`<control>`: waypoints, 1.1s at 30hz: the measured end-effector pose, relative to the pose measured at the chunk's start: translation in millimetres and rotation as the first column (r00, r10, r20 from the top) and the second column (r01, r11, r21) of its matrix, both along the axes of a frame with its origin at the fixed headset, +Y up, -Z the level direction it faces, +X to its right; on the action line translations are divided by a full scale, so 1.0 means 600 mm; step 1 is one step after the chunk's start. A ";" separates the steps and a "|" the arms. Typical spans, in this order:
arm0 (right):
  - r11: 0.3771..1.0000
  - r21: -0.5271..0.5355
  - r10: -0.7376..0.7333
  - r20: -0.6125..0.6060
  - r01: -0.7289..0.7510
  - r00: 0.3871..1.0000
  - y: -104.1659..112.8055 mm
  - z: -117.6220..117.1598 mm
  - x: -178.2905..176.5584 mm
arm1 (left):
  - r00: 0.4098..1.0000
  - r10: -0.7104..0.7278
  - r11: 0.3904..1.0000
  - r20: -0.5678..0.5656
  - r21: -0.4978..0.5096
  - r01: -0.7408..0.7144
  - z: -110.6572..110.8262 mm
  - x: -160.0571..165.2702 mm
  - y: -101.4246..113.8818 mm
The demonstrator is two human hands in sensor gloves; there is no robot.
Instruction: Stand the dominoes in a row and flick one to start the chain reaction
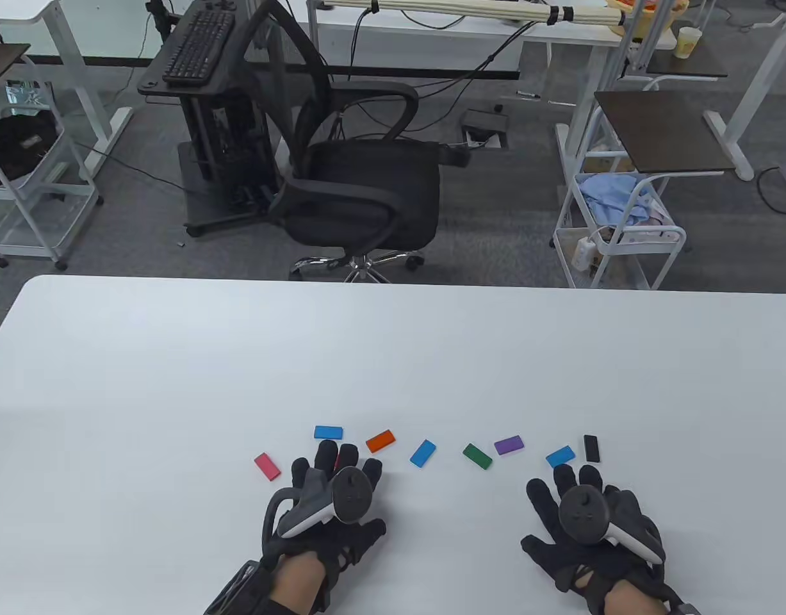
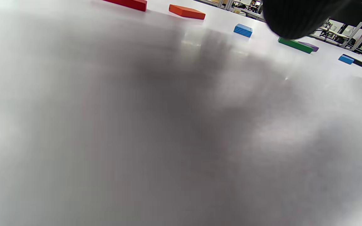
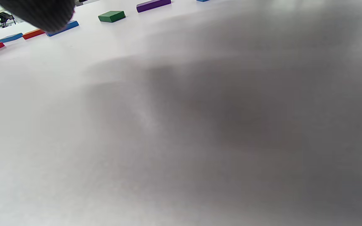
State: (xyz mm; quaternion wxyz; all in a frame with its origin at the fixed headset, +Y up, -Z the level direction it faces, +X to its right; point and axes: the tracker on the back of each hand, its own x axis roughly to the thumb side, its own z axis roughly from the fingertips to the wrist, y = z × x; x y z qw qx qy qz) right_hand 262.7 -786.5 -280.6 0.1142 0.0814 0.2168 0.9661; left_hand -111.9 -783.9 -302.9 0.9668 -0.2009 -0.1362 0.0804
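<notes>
Several coloured dominoes lie flat in a loose row on the white table [image 1: 175, 384]: a pink-red one [image 1: 266, 466], blue [image 1: 328, 432], orange [image 1: 380, 441], blue [image 1: 423, 453], green [image 1: 477, 456], purple [image 1: 508, 444], blue [image 1: 560, 457] and black [image 1: 591, 448]. None stands upright. My left hand [image 1: 338, 490] lies flat just below the blue and orange ones, fingers straight; a red sliver [image 1: 335, 459] shows between its fingers. My right hand [image 1: 581, 509] rests flat with spread fingers below the right blue and black dominoes. Neither hand holds anything. The wrist views show blurred table, the dominoes far off, and a dark fingertip [image 2: 294, 15] [image 3: 39, 11].
Beyond the table's far edge stand a black office chair [image 1: 360, 192], a keyboard stand [image 1: 200, 51] and a white wire cart [image 1: 617, 224]. The table's broad white surface stretches behind and beside the dominoes.
</notes>
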 end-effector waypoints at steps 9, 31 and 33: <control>1.000 -0.005 0.002 0.000 -0.002 1.000 0.000 0.002 -0.003 | 1.000 0.007 1.000 0.009 0.000 -0.007 -0.001 0.000 0.000; 0.997 -0.018 0.079 -0.026 -0.079 0.997 0.024 0.011 -0.029 | 1.000 0.031 1.000 -0.001 -0.007 -0.031 -0.002 -0.012 0.001; 0.997 -0.015 0.078 -0.031 -0.078 0.996 0.033 0.009 -0.033 | 1.000 0.031 0.999 0.003 -0.008 -0.031 -0.002 -0.010 0.001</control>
